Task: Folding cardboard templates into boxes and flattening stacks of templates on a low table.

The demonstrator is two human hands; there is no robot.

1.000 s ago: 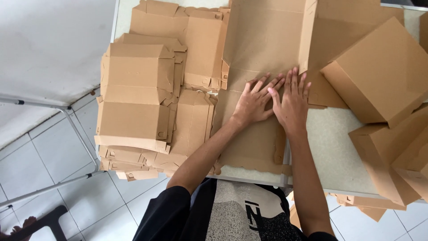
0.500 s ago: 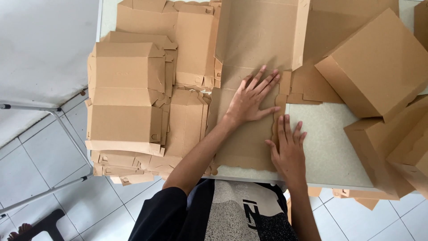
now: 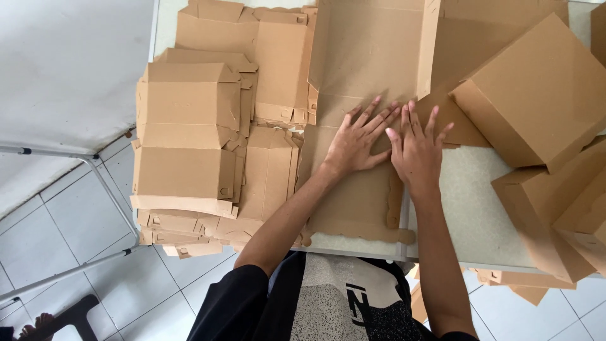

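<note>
- Both flat: left hand (image 3: 355, 144) and right hand (image 3: 418, 153), fingers spread, press unfolded brown cardboard sheet (image 3: 363, 107) on table (image 3: 470, 215).
- Flat blanks stack (image 3: 189, 139) left; assembled boxes (image 3: 536, 95) right.

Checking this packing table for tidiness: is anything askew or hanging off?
Yes. The stack of flat brown cardboard box blanks sits fanned and overhangs the speckled white table at its left edge. Both hands, left hand and right hand, press one flat blank.
</note>
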